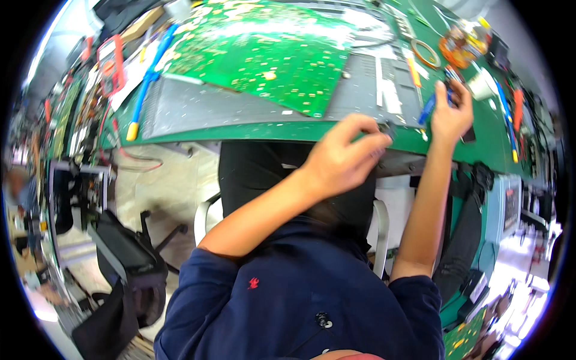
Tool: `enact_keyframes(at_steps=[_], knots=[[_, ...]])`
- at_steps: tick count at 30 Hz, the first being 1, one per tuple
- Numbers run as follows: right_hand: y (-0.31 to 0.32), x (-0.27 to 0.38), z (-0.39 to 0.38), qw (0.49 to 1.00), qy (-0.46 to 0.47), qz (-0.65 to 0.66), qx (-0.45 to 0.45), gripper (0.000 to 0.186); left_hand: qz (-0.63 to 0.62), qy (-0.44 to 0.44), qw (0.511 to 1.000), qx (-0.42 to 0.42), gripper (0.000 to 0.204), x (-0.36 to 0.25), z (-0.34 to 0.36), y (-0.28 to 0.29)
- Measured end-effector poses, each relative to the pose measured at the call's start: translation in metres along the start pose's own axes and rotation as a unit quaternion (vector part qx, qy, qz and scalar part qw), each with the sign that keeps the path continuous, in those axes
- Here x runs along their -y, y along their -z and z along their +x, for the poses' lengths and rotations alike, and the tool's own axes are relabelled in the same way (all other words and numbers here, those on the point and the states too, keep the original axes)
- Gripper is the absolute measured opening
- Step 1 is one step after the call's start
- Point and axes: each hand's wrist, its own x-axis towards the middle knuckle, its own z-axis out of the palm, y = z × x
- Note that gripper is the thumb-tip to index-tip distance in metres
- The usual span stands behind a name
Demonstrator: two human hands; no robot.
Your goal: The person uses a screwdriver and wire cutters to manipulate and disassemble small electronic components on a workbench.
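Observation:
My left hand (pixel 345 156) is closed in a pinch at the bench's front edge. Between its thumb and forefinger shows a small dark piece (pixel 389 128), too blurred to name. To the right, my right hand (pixel 453 117) is raised over the bench with its fingers curled around a blue-handled tool (pixel 427 111); the tool's working end is not clear. A large green circuit board (pixel 270 66) lies tilted across a grey mat (pixel 198 111), away from both hands. White strips (pixel 390 97) lie on the mat between the board and my right hand.
A blue rod with a yellow end (pixel 141 102) and a red multimeter (pixel 110 65) lie at the left. Toward the far right stand an orange-filled bottle (pixel 459 49), a tape roll (pixel 425 53) and a pale cup (pixel 480 86). A black chair (pixel 129 270) stands behind at left.

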Motion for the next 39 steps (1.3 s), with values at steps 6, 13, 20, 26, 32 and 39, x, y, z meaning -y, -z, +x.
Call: enact_keyframes(at_steps=[6, 13, 20, 26, 32, 39], knots=[[-0.003, -0.006, 0.0, 0.994, -0.015, -0.067, 0.087, 0.028, -0.112, 0.07, 0.991, 0.03, 0.029, -0.049, -0.053, 0.018], [-0.004, -0.011, -0.002, 0.986, -0.046, -0.096, 0.125, 0.027, -0.096, 0.193, 0.976, 0.023, 0.028, -0.051, -0.087, 0.064], [-0.004, -0.009, 0.0, 0.989, -0.043, -0.103, 0.097, 0.026, -0.058, 0.201, 0.978, -0.02, 0.026, -0.044, -0.096, 0.092], [0.0, 0.007, -0.005, 0.996, 0.005, -0.069, 0.049, 0.025, -0.092, 0.251, 0.963, 0.018, 0.023, -0.047, -0.103, 0.101], [0.001, 0.011, -0.006, 0.997, -0.002, -0.059, 0.051, 0.025, -0.062, 0.195, 0.978, -0.041, 0.028, -0.045, -0.091, 0.102], [0.023, 0.046, -0.004, 0.952, 0.276, -0.099, -0.089, 0.014, -0.048, 0.181, 0.978, -0.088, 0.027, -0.05, -0.076, 0.112]])
